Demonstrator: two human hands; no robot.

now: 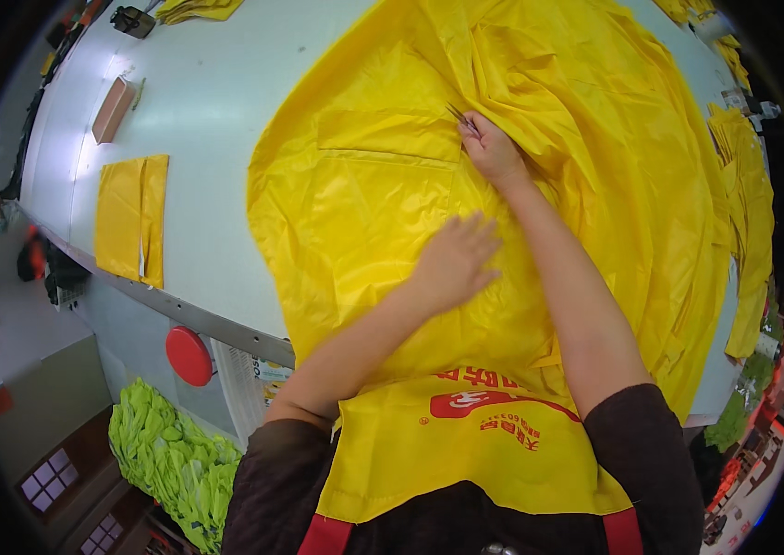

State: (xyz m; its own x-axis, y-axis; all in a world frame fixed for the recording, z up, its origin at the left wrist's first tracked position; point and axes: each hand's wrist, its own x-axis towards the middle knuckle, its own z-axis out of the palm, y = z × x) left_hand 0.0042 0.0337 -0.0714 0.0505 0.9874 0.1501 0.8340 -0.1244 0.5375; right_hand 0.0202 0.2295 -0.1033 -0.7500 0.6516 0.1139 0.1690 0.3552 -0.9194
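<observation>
A large yellow garment of shiny, waterproof-looking cloth (355,222) lies spread over the table in front of me, with a pocket and its flap (383,139) facing up. Its right side is bunched in deep folds. My right hand (494,155) is closed around small thread snips (459,118), their points beside the flap's right end. Slightly blurred, my left hand (455,262) is over the cloth below the pocket, fingers apart and nothing in them. Whether it touches the cloth I cannot tell.
On the pale table (207,139) at left are a folded yellow piece (131,220) and a brown block (113,111). More yellow garments (741,203) hang along the right edge. A red stool (189,356) and a bright green heap (170,462) are at lower left.
</observation>
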